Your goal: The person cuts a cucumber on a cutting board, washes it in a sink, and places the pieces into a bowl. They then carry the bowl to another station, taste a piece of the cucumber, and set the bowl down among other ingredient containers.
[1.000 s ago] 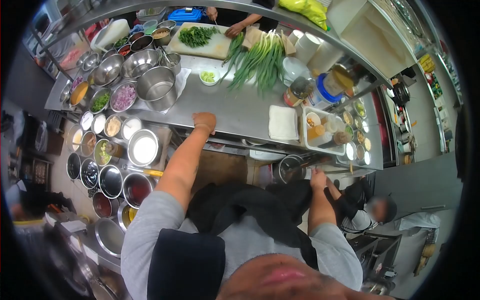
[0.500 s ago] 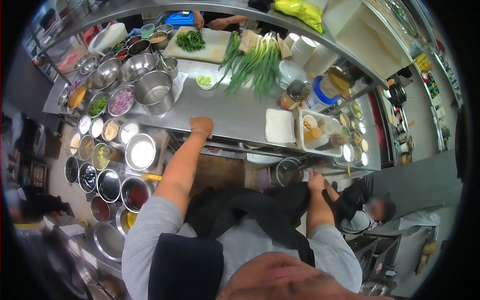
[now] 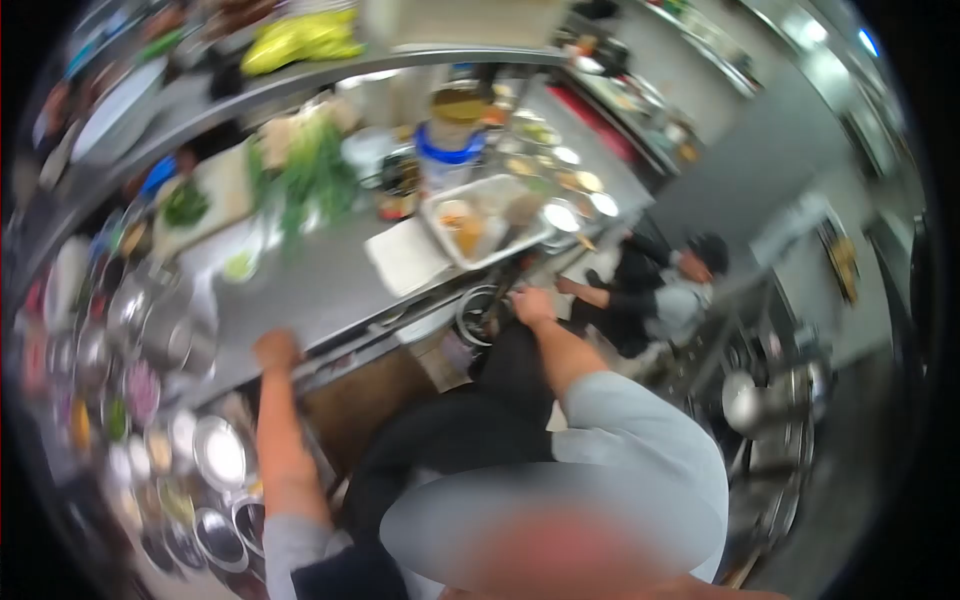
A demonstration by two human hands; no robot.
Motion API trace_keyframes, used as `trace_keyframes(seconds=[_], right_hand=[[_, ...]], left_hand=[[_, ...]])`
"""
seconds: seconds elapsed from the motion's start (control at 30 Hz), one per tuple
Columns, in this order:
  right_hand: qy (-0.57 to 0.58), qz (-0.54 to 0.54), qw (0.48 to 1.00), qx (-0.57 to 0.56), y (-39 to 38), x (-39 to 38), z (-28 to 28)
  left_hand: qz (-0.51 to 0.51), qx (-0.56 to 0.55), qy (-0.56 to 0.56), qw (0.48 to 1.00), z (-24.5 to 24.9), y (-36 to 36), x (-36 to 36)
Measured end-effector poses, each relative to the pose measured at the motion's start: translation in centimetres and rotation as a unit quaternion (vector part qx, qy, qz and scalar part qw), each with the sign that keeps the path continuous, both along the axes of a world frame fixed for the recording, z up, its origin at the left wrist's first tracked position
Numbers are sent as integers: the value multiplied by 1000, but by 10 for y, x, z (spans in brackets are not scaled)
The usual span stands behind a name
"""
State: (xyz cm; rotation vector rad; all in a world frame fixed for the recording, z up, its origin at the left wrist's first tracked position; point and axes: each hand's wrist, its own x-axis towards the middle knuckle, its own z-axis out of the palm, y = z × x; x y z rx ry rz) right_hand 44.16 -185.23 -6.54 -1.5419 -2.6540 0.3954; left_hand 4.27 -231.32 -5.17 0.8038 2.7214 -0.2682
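Observation:
My left hand point(image 3: 277, 350) rests on the front part of the steel counter point(image 3: 310, 293), fingers curled in a loose fist; motion blurs it. On the counter beyond it stand a small white bowl with chopped green pieces point(image 3: 239, 266) and a big steel pot point(image 3: 178, 338) to its left. My right hand point(image 3: 532, 305) is low in front of the counter, above my dark-clad thigh, with its fingers closed. Whatever it may hold is hidden. Nearest to it are a round dark-looking container point(image 3: 480, 312) under the counter edge and a folded white cloth point(image 3: 408, 257) on top.
A white tray of bottles point(image 3: 487, 222), a blue-rimmed tub point(image 3: 448, 155) and spring onions point(image 3: 315, 170) stand along the counter. Leafy greens point(image 3: 184, 204) lie on a cutting board point(image 3: 222, 187). Several containers crowd the lower left. A co-worker point(image 3: 655, 295) crouches or sits at right.
My view has swung to the right, so the counter shows tilted and shifted left, with blur. Both hands keep about the same places, the left on the counter, the right below its edge.

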Motion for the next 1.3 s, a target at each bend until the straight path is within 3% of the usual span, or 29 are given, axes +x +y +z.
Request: trace_keyframes(seconds=[0.07,0.43,0.57,0.73,1.13,1.23,1.3], right_hand=[[-40,-4,999,25,5,-3,-3],[-36,-11,998,-51,-3,-2,19],[-44,-18,997,-64,-10,-5,35],[-46,-9,997,-64,-5,-9,17],[-30,-24,998,-50,-5,-2,25],[2,-2,1000,-30,6,-3,-6],[-18,5,999,-42,-2,-6,13]], left_hand=[[8,12,19,1000,10,4,4],[28,5,-10,1000,29,9,10],[42,14,-8,999,19,7,6],[61,13,-31,998,-2,1,-6],[25,18,-24,999,12,3,1],[-2,-13,-18,1000,1,3,-1],[35,14,-36,999,0,2,-2]])
